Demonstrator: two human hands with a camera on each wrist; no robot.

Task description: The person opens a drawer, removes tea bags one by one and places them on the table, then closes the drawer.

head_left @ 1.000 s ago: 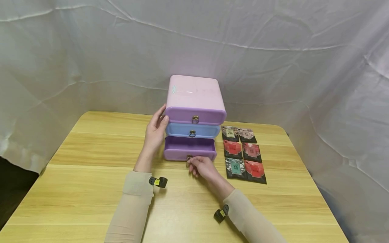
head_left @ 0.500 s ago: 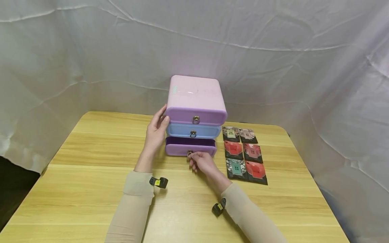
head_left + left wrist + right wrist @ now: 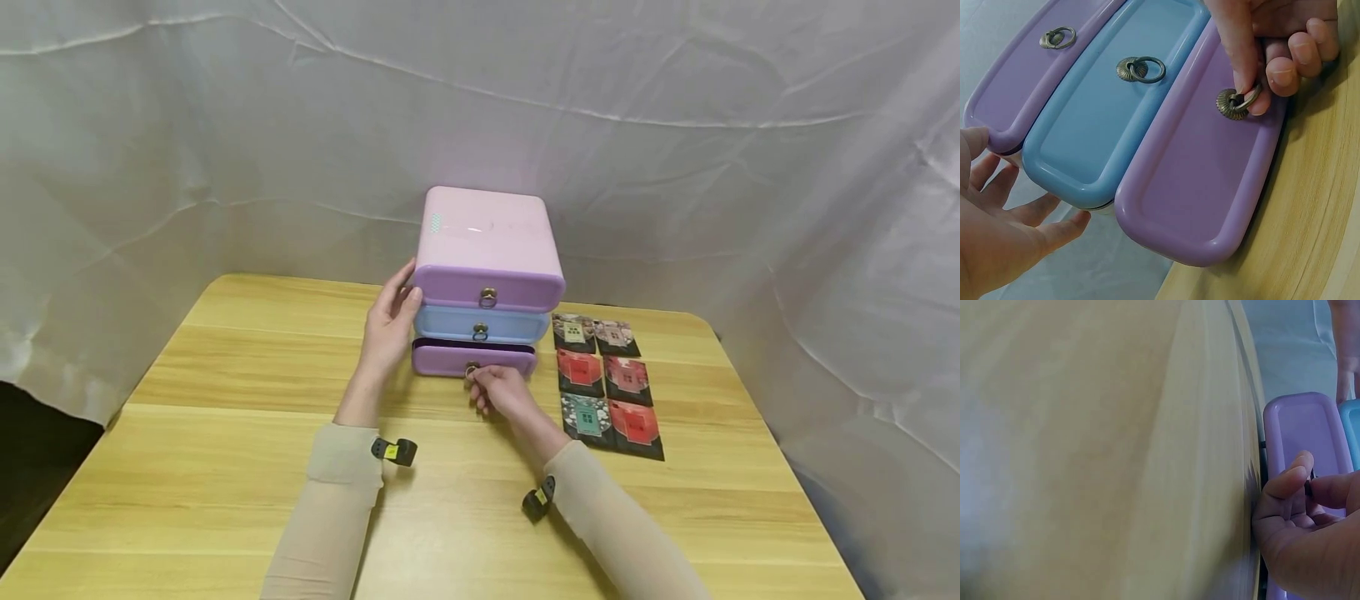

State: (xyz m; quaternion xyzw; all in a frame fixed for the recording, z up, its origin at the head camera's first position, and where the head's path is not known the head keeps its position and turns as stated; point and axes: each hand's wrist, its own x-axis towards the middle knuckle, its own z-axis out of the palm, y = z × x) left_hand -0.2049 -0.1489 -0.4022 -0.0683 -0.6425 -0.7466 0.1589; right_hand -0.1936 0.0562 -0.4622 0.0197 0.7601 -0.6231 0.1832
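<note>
A small drawer cabinet (image 3: pixel 487 229) with a pale pink top stands at the back of the table. Its upper drawer (image 3: pixel 450 287) is purple, its middle drawer (image 3: pixel 444 323) light blue, and both look pushed in. The purple bottom drawer (image 3: pixel 438 361) juts out slightly, a dark gap showing above its front. My right hand (image 3: pixel 510 396) pinches that drawer's brass ring pull (image 3: pixel 1233 105) between thumb and forefinger, the other fingers curled below. With fingers spread, my left hand (image 3: pixel 388 325) rests against the cabinet's left side, its thumb near the upper drawer's corner in the left wrist view.
Several flat dark packets with red, green and floral labels lie in two columns on the wooden table (image 3: pixel 225 433), right of the cabinet; one is a red-labelled packet (image 3: pixel 636 425) at the near end. A grey-white cloth (image 3: pixel 300 150) hangs behind the table.
The bottom drawer has slid inward, from well open to a narrow gap, with my right hand moving forward on its ring. My left hand has stayed at the cabinet's side.
</note>
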